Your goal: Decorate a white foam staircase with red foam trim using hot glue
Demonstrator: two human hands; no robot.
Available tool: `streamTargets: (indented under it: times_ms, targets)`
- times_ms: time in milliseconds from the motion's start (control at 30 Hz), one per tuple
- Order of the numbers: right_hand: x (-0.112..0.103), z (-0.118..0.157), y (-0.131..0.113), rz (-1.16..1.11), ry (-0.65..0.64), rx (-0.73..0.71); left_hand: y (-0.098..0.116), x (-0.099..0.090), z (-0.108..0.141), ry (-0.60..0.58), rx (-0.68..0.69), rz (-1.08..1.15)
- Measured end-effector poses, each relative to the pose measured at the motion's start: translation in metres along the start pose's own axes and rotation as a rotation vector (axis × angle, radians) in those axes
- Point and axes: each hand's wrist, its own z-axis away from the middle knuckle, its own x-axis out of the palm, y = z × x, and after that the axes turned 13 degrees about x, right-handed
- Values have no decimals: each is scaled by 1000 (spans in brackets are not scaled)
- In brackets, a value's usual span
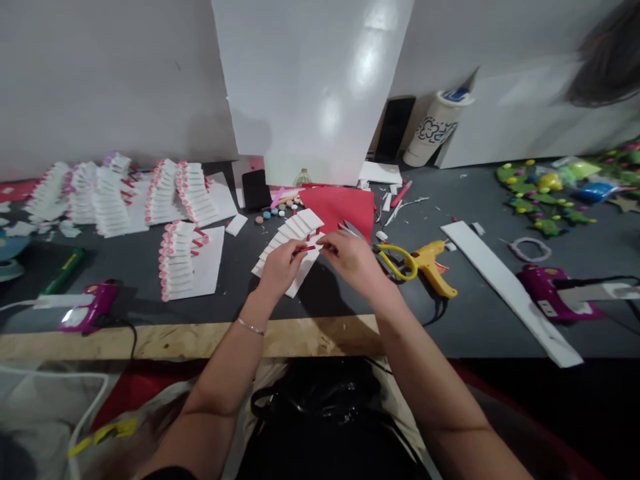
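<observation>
My left hand [279, 268] pinches a thin red strip [309, 248] over a fan-shaped white folded piece [280, 241]. The fingertips of my right hand [353, 259] are pressed together just right of the strip's end; what they hold, if anything, is too small to make out. Under my hands, a white sheet sticks out below the folds. Behind my right hand lies a red sheet [345, 203]. Yellow-handled scissors [400, 263] lie by my right wrist, partly hidden, and a yellow glue gun [434, 267] is just to their right.
Several similar white folded pieces with pink edges [180, 260] stand at the left. A long white strip [510, 293] lies at the right, near a purple power socket [555, 297]. At the back are a tumbler [433, 130] and a phone [395, 127]. Small coloured discs [274, 213] lie behind the folds.
</observation>
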Motion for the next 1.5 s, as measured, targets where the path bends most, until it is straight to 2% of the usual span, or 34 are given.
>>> streamTargets:
  times_ms: [133,300,400,500,567,667,800,900,1100,1500]
  targets:
    - [19,0,-9,173,-16,-32,1,1,0,-75,61,-13]
    - [28,-5,-8,160,0,2,1,-1,-1,-119,115,-10]
    - [34,-10,-3,116,-8,95,-3,-5,-3,-2,57,-91]
    - [44,-17,3,93,-6,222,-8,-9,-5,148,-39,-287]
    - [52,-21,6,88,5,261,-11,-10,-5,112,-109,-373]
    - [61,-25,7,88,44,271,-14,-7,-3,-51,-202,-403]
    - [68,-26,6,117,62,287,-17,-2,-2,-171,-225,-392]
    - [69,-25,6,129,59,262,-22,0,-2,-181,-191,-382]
    - [69,-24,7,144,35,255,-31,3,-1,-131,-146,-366]
    - [73,-25,11,83,63,229,-27,1,-2,-119,-144,-328]
